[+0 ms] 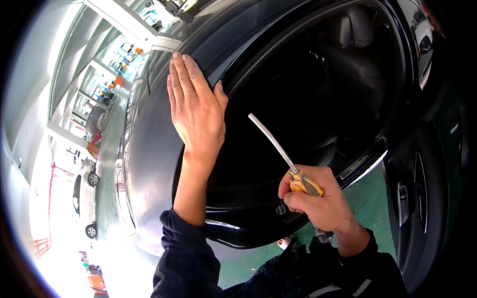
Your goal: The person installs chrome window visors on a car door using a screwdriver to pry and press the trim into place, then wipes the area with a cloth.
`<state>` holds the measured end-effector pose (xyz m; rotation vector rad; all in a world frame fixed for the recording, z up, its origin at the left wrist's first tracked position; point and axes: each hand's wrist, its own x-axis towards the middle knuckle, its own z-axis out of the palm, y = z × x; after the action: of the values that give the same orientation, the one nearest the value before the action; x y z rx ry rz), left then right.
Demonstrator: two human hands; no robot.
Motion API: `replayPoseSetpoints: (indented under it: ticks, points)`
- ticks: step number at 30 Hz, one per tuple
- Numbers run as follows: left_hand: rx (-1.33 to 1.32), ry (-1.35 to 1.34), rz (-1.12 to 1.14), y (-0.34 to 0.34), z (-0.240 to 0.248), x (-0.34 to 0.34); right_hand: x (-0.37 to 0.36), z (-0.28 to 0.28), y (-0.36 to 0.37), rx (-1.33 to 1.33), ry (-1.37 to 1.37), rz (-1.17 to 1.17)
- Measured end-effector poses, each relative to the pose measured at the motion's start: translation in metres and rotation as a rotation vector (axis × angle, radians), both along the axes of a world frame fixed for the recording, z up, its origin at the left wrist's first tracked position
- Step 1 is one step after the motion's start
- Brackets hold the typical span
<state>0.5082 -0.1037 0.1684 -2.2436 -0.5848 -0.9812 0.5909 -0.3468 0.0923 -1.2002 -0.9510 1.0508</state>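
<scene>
My left hand [198, 107] lies palm down on the dark car body [154, 114], at the rim of the door opening. Its fingers are stretched out and close together, and the thumb stands slightly apart. In my right hand [318, 196] is a screwdriver [274, 141], its yellow and grey handle wrapped by my fingers. The long metal shaft points up and to the left, in front of the dark door opening. Its tip appears apart from the car body. What lies under my left palm is hidden.
The car door [420, 184] hangs open at the right. A dark seat [350, 30] shows inside the cabin. Green floor [370, 203] lies below the sill. Farther left stand a white car [85, 198] and workshop equipment.
</scene>
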Motion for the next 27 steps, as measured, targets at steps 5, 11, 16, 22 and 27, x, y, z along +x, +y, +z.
replayPoseSetpoints:
  ticks: [5, 11, 16, 22, 27]
  points:
    - [0.031, 0.026, -0.005, 0.002, -0.006, -0.014, -0.001, 0.000, -0.003, -0.011, 0.018, -0.006]
    - [0.014, 0.001, 0.010, 0.002, 0.004, -0.003, -0.003, 0.007, -0.002, -0.008, 0.031, 0.017]
    - [0.006, 0.010, 0.010, -0.001, -0.004, -0.010, -0.002, 0.002, -0.008, -0.007, -0.010, 0.006]
    - [-0.002, -0.011, -0.004, 0.000, 0.000, -0.001, -0.003, 0.005, -0.004, -0.021, 0.031, 0.013]
    - [-0.006, 0.000, 0.023, -0.003, -0.005, -0.006, -0.001, 0.004, -0.007, -0.010, -0.022, -0.002]
